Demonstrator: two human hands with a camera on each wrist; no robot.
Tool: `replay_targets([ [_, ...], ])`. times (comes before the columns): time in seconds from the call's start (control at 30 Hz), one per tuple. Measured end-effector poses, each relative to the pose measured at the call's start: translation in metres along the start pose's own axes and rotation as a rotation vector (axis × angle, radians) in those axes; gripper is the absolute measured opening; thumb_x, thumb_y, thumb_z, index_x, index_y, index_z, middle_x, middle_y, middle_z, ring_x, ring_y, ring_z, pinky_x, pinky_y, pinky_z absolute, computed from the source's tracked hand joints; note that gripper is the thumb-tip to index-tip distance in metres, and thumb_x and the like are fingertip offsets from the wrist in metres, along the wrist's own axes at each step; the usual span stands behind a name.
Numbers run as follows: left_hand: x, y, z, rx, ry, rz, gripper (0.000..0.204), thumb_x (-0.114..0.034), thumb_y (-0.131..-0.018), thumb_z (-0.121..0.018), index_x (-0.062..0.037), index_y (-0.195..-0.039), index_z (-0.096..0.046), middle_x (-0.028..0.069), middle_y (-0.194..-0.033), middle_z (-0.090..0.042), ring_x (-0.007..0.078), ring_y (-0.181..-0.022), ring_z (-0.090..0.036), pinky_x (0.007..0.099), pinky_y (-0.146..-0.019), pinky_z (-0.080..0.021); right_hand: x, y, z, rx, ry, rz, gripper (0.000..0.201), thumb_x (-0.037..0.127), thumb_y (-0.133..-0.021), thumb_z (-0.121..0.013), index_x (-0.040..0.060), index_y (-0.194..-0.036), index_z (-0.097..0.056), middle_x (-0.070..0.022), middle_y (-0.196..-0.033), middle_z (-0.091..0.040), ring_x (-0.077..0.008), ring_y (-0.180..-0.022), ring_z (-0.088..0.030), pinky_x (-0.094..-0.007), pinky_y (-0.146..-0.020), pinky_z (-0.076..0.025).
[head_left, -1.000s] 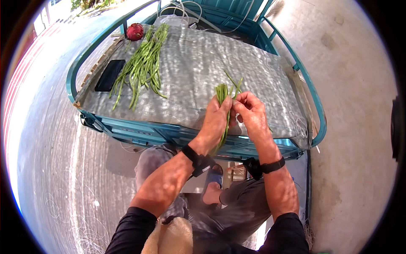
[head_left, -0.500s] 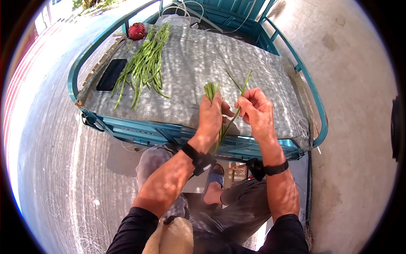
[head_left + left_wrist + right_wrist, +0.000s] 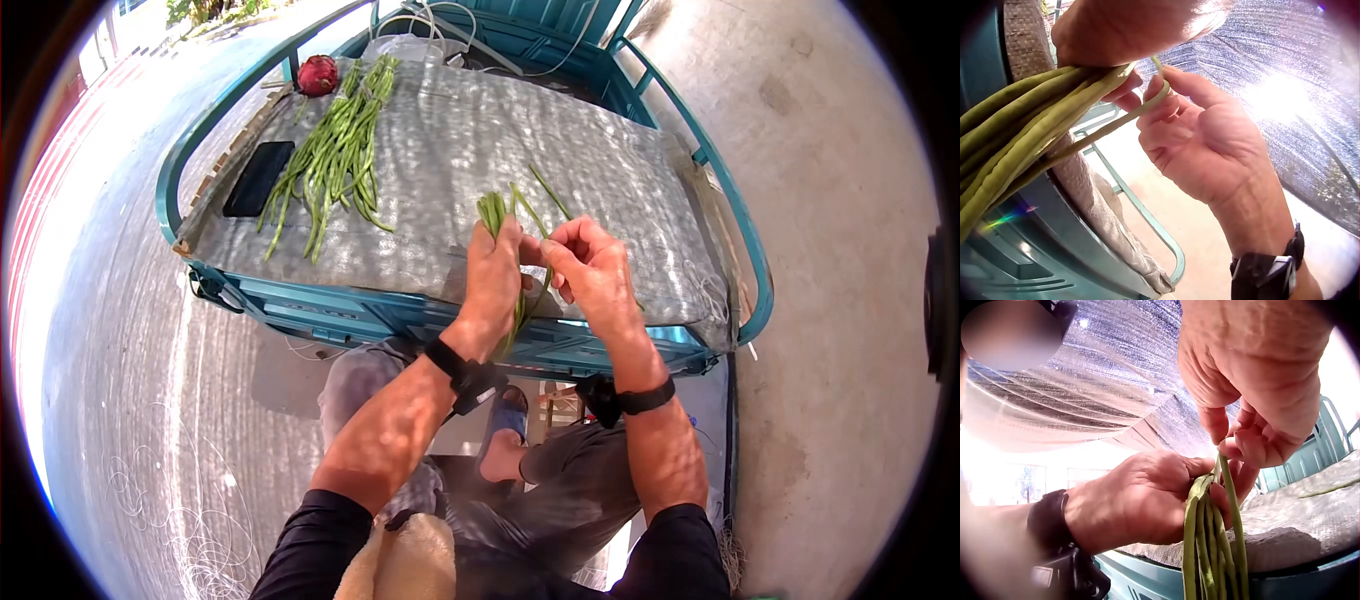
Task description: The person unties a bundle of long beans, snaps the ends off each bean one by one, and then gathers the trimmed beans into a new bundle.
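My left hand (image 3: 492,280) grips a bundle of long green beans (image 3: 1205,544), their tops poking above the thumb and their lengths hanging below the palm. Close on its right, my right hand (image 3: 598,280) pinches a single long bean (image 3: 1234,506) between thumb and fingertips. That bean bends at the pinch in the left wrist view and runs down alongside the bundle. Another loose bean (image 3: 546,188) lies on the grey cover just beyond the right hand. A larger pile of long beans (image 3: 335,150) is spread at the cover's left side.
The grey woven cover (image 3: 450,150) lies over a teal cart bed with side rails (image 3: 735,230). A black phone (image 3: 259,178) and a red dragon fruit (image 3: 318,75) sit beside the bean pile. White tubes (image 3: 425,20) and a plastic bag are at the back.
My right hand moved away from the bundle with a bean, then came back left toward it. My left hand shifted slightly left, still holding the bundle.
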State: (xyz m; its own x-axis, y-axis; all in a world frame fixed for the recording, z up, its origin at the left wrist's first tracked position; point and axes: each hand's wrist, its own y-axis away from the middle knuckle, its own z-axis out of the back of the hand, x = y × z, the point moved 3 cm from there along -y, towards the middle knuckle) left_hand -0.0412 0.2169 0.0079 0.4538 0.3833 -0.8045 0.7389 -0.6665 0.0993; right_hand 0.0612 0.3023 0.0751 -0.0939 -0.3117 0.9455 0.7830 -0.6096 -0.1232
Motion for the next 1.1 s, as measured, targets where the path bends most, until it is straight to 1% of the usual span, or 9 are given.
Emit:
replay_targets([
  [0.03, -0.002, 0.001, -0.001, 0.006, 0.002, -0.002, 0.024, -0.033, -0.114, -0.047, -0.0092, -0.111, -0.049, 0.0027, -0.088, -0.064, 0.0138, -0.071, -0.068, 0.0299, -0.056, -0.047, 0.0, 0.0, 0.0, 0.001, 0.014, -0.009, 0.018, 0.017, -0.097, -0.075, 0.0014, -0.094, -0.068, -0.0018, -0.076, -0.07, -0.0072, -0.065, -0.059, -0.0267, -0.057, -0.046],
  [0.1, -0.005, 0.003, -0.002, 0.018, 0.005, -0.007, 0.025, -0.034, -0.114, -0.047, -0.0092, -0.112, -0.049, 0.0028, -0.088, -0.064, 0.0138, -0.071, -0.068, 0.03, -0.055, -0.046, -0.001, 0.001, -0.002, 0.001, 0.0, -0.025, 0.018, 0.017, -0.096, -0.076, 0.0015, -0.093, -0.068, -0.0019, -0.076, -0.071, -0.0072, -0.065, -0.06, -0.0266, -0.057, -0.046],
  [0.2, -0.006, 0.005, -0.003, 0.025, 0.013, 0.006, 0.02, -0.031, -0.114, -0.049, -0.0113, -0.113, -0.053, 0.001, -0.094, -0.059, 0.0113, -0.078, -0.061, 0.029, -0.056, -0.05, -0.005, 0.0, -0.004, 0.005, 0.024, -0.016, 0.017, 0.016, -0.095, -0.077, 0.0011, -0.093, -0.069, -0.0028, -0.076, -0.071, -0.0074, -0.067, -0.062, -0.0268, -0.058, -0.047],
  [0.23, -0.004, 0.004, -0.002, 0.025, 0.006, -0.006, 0.02, -0.031, -0.114, -0.049, -0.0115, -0.113, -0.053, 0.0008, -0.094, -0.058, 0.0112, -0.078, -0.06, 0.0288, -0.056, -0.05, -0.007, 0.0, -0.004, 0.007, 0.039, -0.007, 0.017, 0.016, -0.095, -0.077, 0.0009, -0.093, -0.069, -0.0032, -0.076, -0.071, -0.0075, -0.067, -0.062, -0.0269, -0.059, -0.048],
  [0.33, 0.001, -0.001, 0.0, 0.025, -0.006, -0.03, 0.021, -0.032, -0.114, -0.05, -0.0119, -0.112, -0.053, 0.0004, -0.093, -0.057, 0.0109, -0.077, -0.058, 0.0283, -0.056, -0.049, -0.007, -0.001, -0.008, 0.01, 0.168, 0.037, 0.013, 0.011, -0.097, -0.075, 0.0011, -0.096, -0.067, -0.0002, -0.077, -0.068, -0.0051, -0.062, -0.059, -0.023, -0.051, -0.044],
  [0.43, 0.001, 0.0, 0.0, 0.026, 0.001, -0.031, 0.021, -0.033, -0.114, -0.051, -0.012, -0.112, -0.053, 0.0007, -0.093, -0.057, 0.011, -0.075, -0.057, 0.028, -0.055, -0.048, -0.011, -0.003, -0.007, -0.026, 0.265, 0.062, 0.016, 0.012, -0.091, -0.078, 0.0001, -0.095, -0.069, -0.008, -0.078, -0.073, -0.0145, -0.068, -0.068, -0.0331, -0.064, -0.054],
  [0.53, 0.0, 0.001, -0.001, 0.037, 0.006, -0.021, 0.022, -0.034, -0.113, -0.051, -0.012, -0.112, -0.053, 0.0015, -0.092, -0.058, 0.0111, -0.075, -0.057, 0.0279, -0.055, -0.047, -0.016, -0.004, -0.007, -0.041, 0.304, 0.065, 0.015, 0.011, -0.09, -0.078, 0.0005, -0.095, -0.069, -0.0092, -0.079, -0.073, -0.0176, -0.07, -0.069, -0.0354, -0.067, -0.056],
  [0.8, 0.001, 0.002, -0.001, 0.036, 0.016, -0.005, 0.022, -0.033, -0.113, -0.052, -0.0114, -0.114, -0.053, 0.0043, -0.095, -0.063, 0.0106, -0.072, -0.059, 0.0271, -0.055, -0.046, -0.013, -0.002, -0.009, -0.026, 0.335, 0.087, 0.014, 0.008, -0.088, -0.076, 0.0, -0.092, -0.065, -0.0099, -0.079, -0.071, -0.0189, -0.07, -0.069, -0.0359, -0.067, -0.055],
  [1.1, 0.0, 0.004, -0.003, 0.044, 0.018, 0.001, 0.021, -0.031, -0.113, -0.053, -0.0115, -0.121, -0.053, 0.0026, -0.098, -0.061, 0.009, -0.074, -0.058, 0.0253, -0.058, -0.046, -0.016, -0.003, -0.007, -0.013, 0.319, 0.133, 0.014, 0.005, -0.086, -0.076, -0.0001, -0.091, -0.064, -0.0114, -0.077, -0.071, -0.0212, -0.07, -0.07, -0.037, -0.067, -0.056],
])
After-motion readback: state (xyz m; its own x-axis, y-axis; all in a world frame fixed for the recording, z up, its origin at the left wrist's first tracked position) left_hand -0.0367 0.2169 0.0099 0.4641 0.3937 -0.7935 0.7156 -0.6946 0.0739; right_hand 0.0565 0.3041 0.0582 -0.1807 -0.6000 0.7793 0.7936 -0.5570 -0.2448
